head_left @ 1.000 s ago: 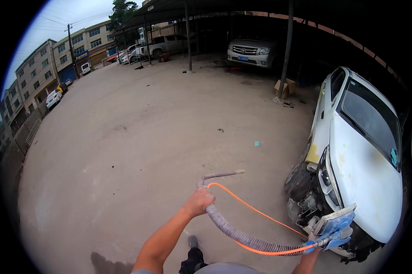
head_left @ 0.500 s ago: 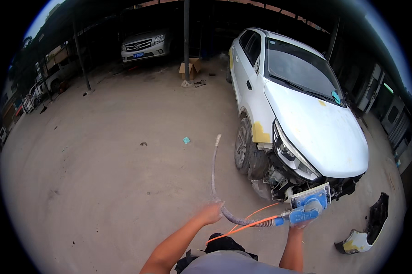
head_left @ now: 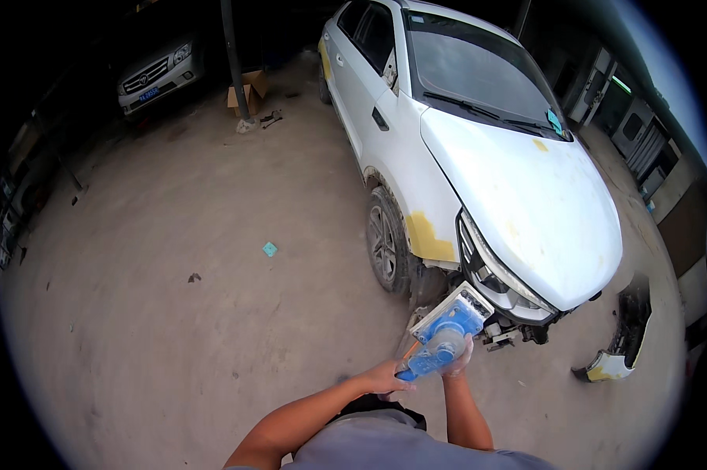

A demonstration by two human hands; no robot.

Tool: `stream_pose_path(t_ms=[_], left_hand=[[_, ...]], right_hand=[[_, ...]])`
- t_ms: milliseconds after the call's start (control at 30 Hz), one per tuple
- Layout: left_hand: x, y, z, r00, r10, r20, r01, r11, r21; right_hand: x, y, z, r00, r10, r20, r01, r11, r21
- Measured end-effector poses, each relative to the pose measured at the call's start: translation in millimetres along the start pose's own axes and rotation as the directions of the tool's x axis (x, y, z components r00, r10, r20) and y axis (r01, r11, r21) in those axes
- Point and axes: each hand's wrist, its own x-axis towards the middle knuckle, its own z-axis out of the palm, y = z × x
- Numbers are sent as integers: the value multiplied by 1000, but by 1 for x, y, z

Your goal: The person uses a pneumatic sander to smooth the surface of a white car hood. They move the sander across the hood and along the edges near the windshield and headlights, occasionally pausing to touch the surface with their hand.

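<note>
A blue sander (head_left: 440, 345) with a flat rectangular pad is held in front of my body, its pad end pointing up toward the car's front corner. My right hand (head_left: 461, 358) grips its body from the right side. My left hand (head_left: 382, 377) is closed around the rear end of the sander, where the hose joins; its fingertips are partly hidden. A short piece of orange hose (head_left: 411, 350) shows beside the tool. Beyond the pad is the white car (head_left: 518, 211), with a yellow filler patch (head_left: 429, 237) on the fender behind the headlight (head_left: 494, 274).
The car's front bumper is off and parts show beneath the headlight. A detached bumper piece (head_left: 631, 333) lies on the floor at right. A grey vehicle (head_left: 158, 74), a post (head_left: 232, 59) and a cardboard box (head_left: 252, 90) stand at the back left. A small green scrap (head_left: 270, 249) lies on the concrete.
My left hand has shifted from the grey hose to the sander's rear end. The sander has moved left and turned toward the fender. The car now appears nearer.
</note>
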Motion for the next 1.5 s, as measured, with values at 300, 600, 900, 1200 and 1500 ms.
stream_pose_path(t_ms=[300, 600, 900, 1200, 1500], left_hand=[[47, 117, -380, 954, 301, 4, -300, 951, -76], [32, 263, -667, 944, 308, -117, -193, 804, 562], [176, 433, -879, 810, 581, 77, -531, 671, 517], [557, 633, -1013, 862, 437, 256, -497, 632, 595], [868, 879, -1024, 855, 368, 366, -519, 615, 594]], right_hand=[[301, 137, 256, 987, 30, 160, -5, 988, -156], [489, 267, 426, 903, -258, -344, 186, 956, -228], [719, 256, 576, 790, -432, -435, 418, 898, -134], [1116, 238, 446, 484, -708, -514, 673, 676, -299], [1460, 36, 372, 274, -642, -716, -7, 743, -669]])
